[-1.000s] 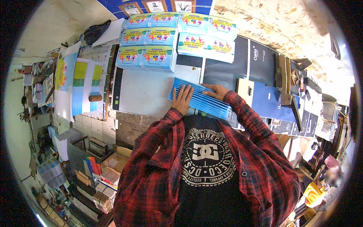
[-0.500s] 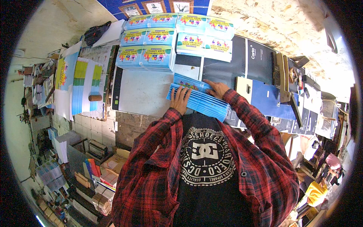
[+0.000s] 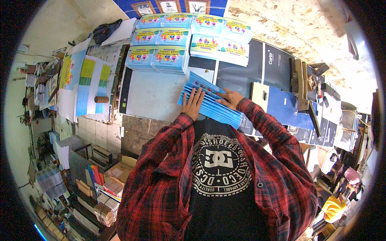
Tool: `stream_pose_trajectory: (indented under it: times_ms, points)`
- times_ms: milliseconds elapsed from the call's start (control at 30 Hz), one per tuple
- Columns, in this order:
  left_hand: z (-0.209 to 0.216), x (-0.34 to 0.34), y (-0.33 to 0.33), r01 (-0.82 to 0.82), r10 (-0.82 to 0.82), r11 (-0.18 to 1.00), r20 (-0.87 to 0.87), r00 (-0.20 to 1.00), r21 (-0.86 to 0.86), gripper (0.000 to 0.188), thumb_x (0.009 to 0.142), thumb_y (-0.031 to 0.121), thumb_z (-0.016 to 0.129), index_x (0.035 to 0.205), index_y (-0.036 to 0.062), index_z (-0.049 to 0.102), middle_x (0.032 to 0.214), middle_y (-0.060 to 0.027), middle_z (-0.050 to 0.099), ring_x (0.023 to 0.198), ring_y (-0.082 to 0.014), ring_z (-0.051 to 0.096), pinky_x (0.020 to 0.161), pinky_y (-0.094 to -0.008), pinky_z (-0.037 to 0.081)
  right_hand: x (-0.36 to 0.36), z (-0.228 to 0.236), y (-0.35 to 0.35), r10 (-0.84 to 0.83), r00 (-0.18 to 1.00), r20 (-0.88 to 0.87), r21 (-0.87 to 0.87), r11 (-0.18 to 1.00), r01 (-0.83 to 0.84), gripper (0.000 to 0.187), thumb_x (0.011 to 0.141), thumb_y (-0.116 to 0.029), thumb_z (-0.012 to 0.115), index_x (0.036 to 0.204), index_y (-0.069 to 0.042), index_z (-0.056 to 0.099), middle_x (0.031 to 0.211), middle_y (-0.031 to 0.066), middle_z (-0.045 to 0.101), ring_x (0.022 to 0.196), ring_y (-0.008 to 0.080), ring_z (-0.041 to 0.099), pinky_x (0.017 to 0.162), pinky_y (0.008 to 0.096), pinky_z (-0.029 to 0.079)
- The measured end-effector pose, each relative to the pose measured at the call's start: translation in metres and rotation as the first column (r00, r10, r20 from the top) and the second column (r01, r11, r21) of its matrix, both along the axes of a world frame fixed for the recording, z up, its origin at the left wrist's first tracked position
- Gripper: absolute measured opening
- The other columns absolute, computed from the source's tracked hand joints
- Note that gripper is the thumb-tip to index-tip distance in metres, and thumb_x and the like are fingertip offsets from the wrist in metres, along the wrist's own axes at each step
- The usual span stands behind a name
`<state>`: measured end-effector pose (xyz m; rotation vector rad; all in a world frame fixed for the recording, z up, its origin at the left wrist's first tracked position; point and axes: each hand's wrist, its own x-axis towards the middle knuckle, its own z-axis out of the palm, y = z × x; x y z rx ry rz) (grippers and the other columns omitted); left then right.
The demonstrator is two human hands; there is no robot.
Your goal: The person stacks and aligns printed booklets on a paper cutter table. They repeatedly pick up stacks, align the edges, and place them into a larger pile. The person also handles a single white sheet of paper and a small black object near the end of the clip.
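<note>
A fanned row of blue booklets (image 3: 225, 112) lies slantwise on the table's near edge, close to my body, with the edges overlapping like steps. My left hand (image 3: 194, 103) rests flat on the row's left part, fingers spread. Over the upper right side of the row is my right hand (image 3: 230, 99), its fingers bent, with the index finger pointing left along a booklet edge. It appears to grip a booklet there, though the fingertips are partly hidden. Beyond my hands, the farthest booklet (image 3: 204, 83) leans up at the far end, with some coloured print showing.
Several stacks of printed booklets (image 3: 171, 56) stand at the far side. A pale board (image 3: 155, 94) lies left of my hands. To the right are a blue folder (image 3: 285, 105) and a dark metal bracket (image 3: 303, 86). More sheets (image 3: 90, 88) lie at the left.
My right hand has moved slightly down and left over the row. The farthest booklet has tipped up, and less of its printed cover shows. My left hand stays on the row.
</note>
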<state>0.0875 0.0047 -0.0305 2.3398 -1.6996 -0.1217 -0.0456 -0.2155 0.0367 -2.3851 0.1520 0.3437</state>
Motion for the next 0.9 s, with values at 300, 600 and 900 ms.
stream_pose_trajectory:
  times_ms: [300,600,900]
  points:
    - [-0.006,0.004,-0.002,0.010,-0.017,0.996,0.069,0.997,0.093,0.080,0.078,0.002,0.055,0.149,0.0144,0.020,0.156,-0.0061,0.015,0.143,-0.0290,0.013,0.113,-0.0557,0.004,-0.001,-0.023,-0.005,0.032,0.999,0.002,-0.098,0.995,-0.032,0.052,0.091,-0.028,0.049,0.139,-0.011,0.039,0.097,0.0233,0.058,0.086,0.0417,0.061,0.076,0.0469,0.050]
    - [0.005,0.004,-0.004,0.025,-0.024,0.992,-0.007,1.000,0.122,0.085,0.074,0.001,0.057,0.149,0.0142,0.018,0.156,-0.0059,0.014,0.144,-0.0282,0.011,0.113,-0.0552,0.003,0.003,-0.039,0.006,-0.098,0.995,0.004,-0.249,0.964,0.096,0.079,0.083,-0.017,0.056,0.149,-0.021,0.013,0.099,0.0228,0.064,0.080,0.0427,0.063,0.068,0.0487,0.052]
    - [-0.002,0.004,-0.004,0.012,-0.011,0.996,-0.011,1.000,0.083,0.085,0.074,0.002,0.057,0.149,0.0143,0.018,0.156,-0.0053,0.014,0.144,-0.0265,0.012,0.113,-0.0542,0.003,-0.006,-0.027,0.008,-0.099,0.993,0.061,-0.230,0.967,0.111,0.078,0.084,-0.017,0.055,0.149,-0.025,0.014,0.109,0.0209,0.058,0.092,0.0396,0.062,0.071,0.0466,0.053]
